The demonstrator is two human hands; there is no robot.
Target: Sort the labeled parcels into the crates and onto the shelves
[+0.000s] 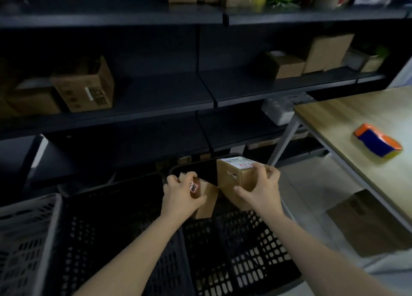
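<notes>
1. Both your forearms reach fwd and down, meeting over the black crate [240,251]. The L arm comes in from lower left, the R from lower right.
2. Your left hand [181,195] is curled round a small box [206,201], fingers over its top far edge and thumb on the near side. The box is tilted, over the crate's far-left part, w/ a red-and-white sticker [194,187] by your knuckles.
3. Your right hand [260,190] is spread wide but clamped on a larger box [229,179], fingers over the top, thumb stretched across the near face. It has a white label [239,162] on top. It's over the crate's far side, right up against the small box.
4. Can't tell if either box rests on anything inside the crate.
5. Left of the crate: a second black crate [107,229], then a grey crate [24,240].
6. Behind the crate: dark shelving [156,99] w/ cartons, incl. a labelled carton [87,88] up and left.
7. Right of the crate: a wood-top table [334,117] w/ an orange-blue tape dispenser [376,143]. A flat carton [367,224] lies on the floor beneath it.
</notes>
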